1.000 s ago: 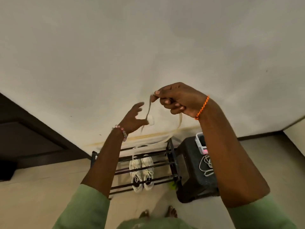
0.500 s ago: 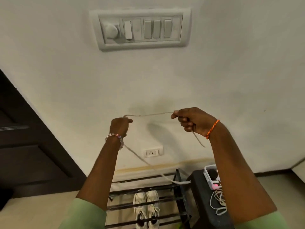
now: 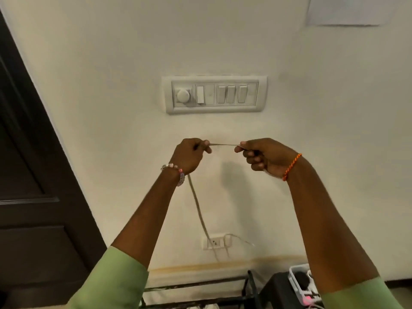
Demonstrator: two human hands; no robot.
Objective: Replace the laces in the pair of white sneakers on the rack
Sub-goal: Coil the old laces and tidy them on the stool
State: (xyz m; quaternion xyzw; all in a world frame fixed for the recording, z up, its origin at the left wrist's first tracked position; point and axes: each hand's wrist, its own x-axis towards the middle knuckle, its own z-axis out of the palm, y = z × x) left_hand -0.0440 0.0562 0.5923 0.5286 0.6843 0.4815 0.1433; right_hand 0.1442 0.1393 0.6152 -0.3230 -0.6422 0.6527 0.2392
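Both hands are up at chest height against the cream wall now, and the gap between them has closed since half a second ago; the left hand is curled round the flat, pale beige shoelace, pinching it at thumb and forefinger; the right hand pinches the other end of a short taut span, its remaining fingers folded in; the rest of the lace drops from below the left wrist and trails down past the white wall socket, where a second ago it dangled in a loose loop from the right hand alone; the view has lifted too, so the grey switch panel sits mid-frame and the white sneakers have slipped almost out of sight at the bottom edge, under the black metal shoe rack; my read: the lace is being straightened and checked, threading not yet begun.
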